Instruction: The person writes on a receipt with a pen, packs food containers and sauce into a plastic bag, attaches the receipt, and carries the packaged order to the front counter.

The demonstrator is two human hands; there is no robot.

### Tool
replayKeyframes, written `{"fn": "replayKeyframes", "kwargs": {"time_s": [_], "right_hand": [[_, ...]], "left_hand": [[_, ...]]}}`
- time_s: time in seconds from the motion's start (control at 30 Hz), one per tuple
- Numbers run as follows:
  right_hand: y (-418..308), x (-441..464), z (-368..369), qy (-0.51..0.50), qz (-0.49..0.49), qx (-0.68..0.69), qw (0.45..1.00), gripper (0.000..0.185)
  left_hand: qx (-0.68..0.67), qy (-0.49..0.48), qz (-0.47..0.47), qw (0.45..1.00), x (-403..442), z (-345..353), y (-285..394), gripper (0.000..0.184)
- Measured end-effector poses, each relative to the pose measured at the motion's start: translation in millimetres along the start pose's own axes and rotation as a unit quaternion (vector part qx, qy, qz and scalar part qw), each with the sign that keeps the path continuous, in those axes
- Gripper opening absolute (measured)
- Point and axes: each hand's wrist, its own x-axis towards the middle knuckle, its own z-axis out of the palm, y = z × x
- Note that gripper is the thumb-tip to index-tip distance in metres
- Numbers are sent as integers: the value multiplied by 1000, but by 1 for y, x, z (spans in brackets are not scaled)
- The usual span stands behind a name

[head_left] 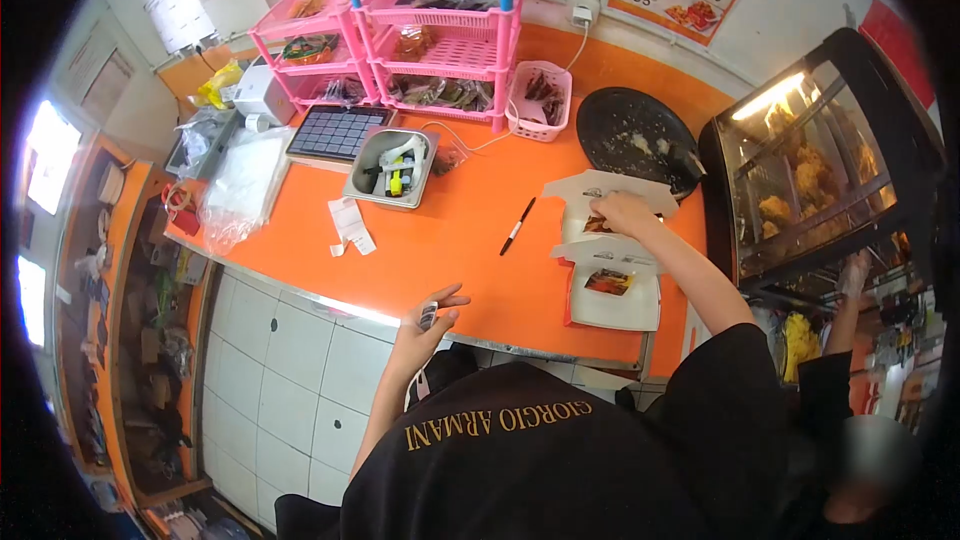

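My right hand (622,212) reaches into the farther open cardboard box (575,218), its fingers closed at a dark red sauce sachet (597,225). Nearer to me, a second open box (618,312), white inside with red sides, has a similar sachet (610,282) lying in it. Over the table's front edge, my left hand (415,337) is partly curled, forefinger and thumb apart. A small black-and-white item (428,316) rests in it, too small to name surely. A marker pen (518,227) lies left of the boxes.
Behind the boxes is a black round pan (640,135) with crumbs; right of it stands a lit display case (815,170) of fried food. A metal container (392,168), a receipt (350,227) and pink racks (440,45) are left. Another person's arm (848,305) shows at right.
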Motion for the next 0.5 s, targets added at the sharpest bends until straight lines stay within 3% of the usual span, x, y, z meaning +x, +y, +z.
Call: {"fn": "replayKeyframes", "kwargs": {"time_s": [0.23, 0.47, 0.5], "right_hand": [[3, 3, -5, 25, -54, -152, 987, 9], [-17, -8, -32, 90, -14, -164, 982, 7], [-23, -12, -45, 114, -12, -107, 988, 9]], "left_hand": [[7, -21, 8, 1000, -2, -1, -1, 43], [22, -16, 30, 999, 2, 3, -4, 38], [20, -1, 25, 999, 3, 3, -4, 38]]}}
